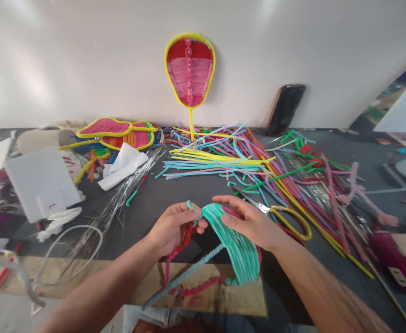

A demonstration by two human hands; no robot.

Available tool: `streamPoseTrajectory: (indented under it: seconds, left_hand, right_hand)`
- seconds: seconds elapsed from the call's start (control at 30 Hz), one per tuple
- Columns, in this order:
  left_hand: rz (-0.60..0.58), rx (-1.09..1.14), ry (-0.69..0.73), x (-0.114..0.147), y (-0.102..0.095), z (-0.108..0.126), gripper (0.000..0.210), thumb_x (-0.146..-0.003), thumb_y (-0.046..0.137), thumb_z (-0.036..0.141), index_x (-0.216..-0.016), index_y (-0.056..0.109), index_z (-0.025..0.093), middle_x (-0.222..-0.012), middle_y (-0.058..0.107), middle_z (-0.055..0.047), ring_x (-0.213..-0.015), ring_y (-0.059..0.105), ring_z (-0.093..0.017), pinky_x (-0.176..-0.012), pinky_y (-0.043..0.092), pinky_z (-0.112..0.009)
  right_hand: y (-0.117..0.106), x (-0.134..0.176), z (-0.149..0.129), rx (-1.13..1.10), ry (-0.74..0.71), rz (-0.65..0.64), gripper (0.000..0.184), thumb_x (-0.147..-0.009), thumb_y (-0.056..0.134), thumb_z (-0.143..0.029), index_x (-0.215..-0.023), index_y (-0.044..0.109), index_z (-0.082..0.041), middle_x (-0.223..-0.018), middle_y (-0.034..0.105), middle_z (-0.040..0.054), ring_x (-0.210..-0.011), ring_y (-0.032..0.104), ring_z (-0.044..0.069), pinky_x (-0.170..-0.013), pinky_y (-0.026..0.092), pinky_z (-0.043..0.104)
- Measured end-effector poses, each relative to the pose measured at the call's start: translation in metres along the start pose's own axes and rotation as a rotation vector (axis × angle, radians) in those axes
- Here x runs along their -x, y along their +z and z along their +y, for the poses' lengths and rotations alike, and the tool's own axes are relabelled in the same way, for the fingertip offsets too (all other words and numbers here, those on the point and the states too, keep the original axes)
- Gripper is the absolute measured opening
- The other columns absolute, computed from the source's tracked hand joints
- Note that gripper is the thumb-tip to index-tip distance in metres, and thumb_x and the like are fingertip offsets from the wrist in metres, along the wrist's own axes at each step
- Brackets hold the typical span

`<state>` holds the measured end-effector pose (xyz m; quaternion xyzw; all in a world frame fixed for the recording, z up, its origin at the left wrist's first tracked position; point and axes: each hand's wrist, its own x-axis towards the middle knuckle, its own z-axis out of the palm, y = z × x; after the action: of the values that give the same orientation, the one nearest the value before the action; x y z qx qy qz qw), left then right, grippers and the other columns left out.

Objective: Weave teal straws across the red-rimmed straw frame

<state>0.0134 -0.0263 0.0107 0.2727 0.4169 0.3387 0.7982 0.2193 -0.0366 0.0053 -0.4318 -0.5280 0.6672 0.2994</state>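
Observation:
A fan-shaped pipe-cleaner piece (pixel 240 254) hangs between my two hands, its right half wound with turquoise strands. Its outline (pixel 203 289) is twisted red pipe cleaner, and a light blue twisted stem (pixel 196 266) runs down from its middle. With thumb and fingers, my left hand (pixel 173 224) pinches the frame at its upper left, where a hooked turquoise pipe-cleaner end (pixel 189 204) sticks up. My right hand (pixel 253 222) grips the turquoise-wound part from the right, thumb on top. Just beyond it lie yellow-handled scissors (pixel 291 222), partly hidden by that hand.
A finished pink and yellow fan (pixel 190 69) stands against the white wall. Loose pipe cleaners (pixel 220 162) cover the table's back. A phone (pixel 285 109) leans on the wall at right. Purple glue guns (pixel 397 263) lie at the sides; a white cable (pixel 100 245) loops at left.

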Motion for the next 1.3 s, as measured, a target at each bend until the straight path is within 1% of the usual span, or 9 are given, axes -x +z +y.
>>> streamPoseTrajectory:
  seconds: [0.1,0.27,0.43,0.53,0.63,0.73,1.0,1.13,1.3]
  left_hand:
    - [-0.022,0.018,0.005,-0.001,-0.005,0.004,0.018,-0.068,0.073,0.026,-0.067,0.062,0.012,-0.058,0.066,-0.004,-0.052,0.059,-0.011,-0.055,0.044,-0.02]
    - [-0.188,-0.083,-0.111,-0.002,-0.011,0.005,0.018,-0.067,0.072,0.025,-0.069,0.06,0.012,-0.061,0.068,-0.007,-0.052,0.061,-0.015,-0.054,0.047,-0.024]
    - [-0.222,-0.22,-0.105,-0.001,-0.011,0.006,0.023,-0.072,0.069,0.032,-0.068,0.061,0.011,-0.061,0.067,-0.007,-0.053,0.06,-0.013,-0.056,0.046,-0.023]
    - [-0.193,-0.237,-0.065,0.0,-0.009,0.009,0.024,-0.07,0.072,0.032,-0.066,0.061,0.011,-0.059,0.067,-0.006,-0.051,0.059,-0.012,-0.054,0.044,-0.021]
    - [-0.137,-0.2,0.035,0.001,-0.01,0.011,0.025,-0.07,0.072,0.033,-0.063,0.06,0.012,-0.057,0.066,-0.005,-0.05,0.057,-0.011,-0.052,0.043,-0.02]
    - [-0.055,-0.156,0.146,-0.002,-0.014,0.014,0.023,-0.07,0.071,0.031,-0.063,0.059,0.012,-0.056,0.066,-0.004,-0.05,0.057,-0.01,-0.052,0.043,-0.019]
    - [0.144,-0.044,0.39,-0.007,-0.027,0.028,0.021,-0.07,0.07,0.032,-0.066,0.058,0.015,-0.057,0.064,-0.001,-0.054,0.057,-0.01,-0.052,0.042,-0.018]
    - [0.177,-0.052,0.406,-0.01,-0.029,0.031,0.022,-0.069,0.07,0.032,-0.066,0.058,0.015,-0.058,0.065,0.0,-0.052,0.057,-0.009,-0.053,0.043,-0.019]
    - [0.161,-0.114,0.367,-0.014,-0.031,0.027,0.023,-0.069,0.071,0.033,-0.067,0.056,0.016,-0.061,0.066,-0.001,-0.055,0.059,-0.011,-0.056,0.045,-0.019]
  right_hand:
    - [-0.003,-0.002,0.002,-0.142,0.007,-0.027,0.039,-0.081,0.063,-0.04,-0.114,0.056,-0.021,-0.103,0.064,0.0044,-0.087,0.06,0.015,-0.076,0.048,0.027]
    - [-0.007,-0.003,0.001,-0.105,0.085,-0.022,0.032,-0.076,0.069,-0.04,-0.1,0.064,-0.019,-0.082,0.065,0.0001,-0.07,0.058,0.011,-0.062,0.045,0.022]
    - [-0.009,-0.001,0.002,-0.009,0.089,-0.071,0.03,-0.076,0.068,-0.041,-0.097,0.066,-0.02,-0.076,0.065,-0.0013,-0.064,0.056,0.011,-0.057,0.042,0.021]
    - [-0.01,-0.002,0.004,-0.07,0.056,-0.048,0.034,-0.079,0.065,-0.044,-0.105,0.064,-0.022,-0.088,0.068,0.0016,-0.075,0.061,0.015,-0.066,0.046,0.025]
    - [-0.014,-0.007,0.008,-0.167,-0.008,0.137,0.036,-0.081,0.06,-0.05,-0.105,0.064,-0.023,-0.098,0.068,0.0045,-0.09,0.062,0.019,-0.076,0.048,0.03]
    - [-0.019,-0.013,0.013,-0.298,-0.026,0.291,0.041,-0.079,0.058,-0.056,-0.098,0.067,-0.021,-0.099,0.068,0.0059,-0.093,0.062,0.019,-0.078,0.048,0.03]
    - [-0.023,-0.019,0.014,-0.466,0.005,0.213,0.048,-0.075,0.055,-0.066,-0.087,0.063,-0.02,-0.08,0.07,0.0055,-0.074,0.065,0.018,-0.059,0.051,0.027]
    - [-0.022,-0.018,0.013,-0.486,-0.044,0.23,0.037,-0.074,0.065,-0.055,-0.085,0.063,-0.021,-0.074,0.068,0.0031,-0.07,0.065,0.017,-0.06,0.051,0.027]
    - [-0.025,-0.019,0.018,-0.295,-0.095,0.334,0.029,-0.076,0.066,-0.048,-0.083,0.062,-0.02,-0.071,0.066,0.0004,-0.066,0.063,0.015,-0.061,0.049,0.025]
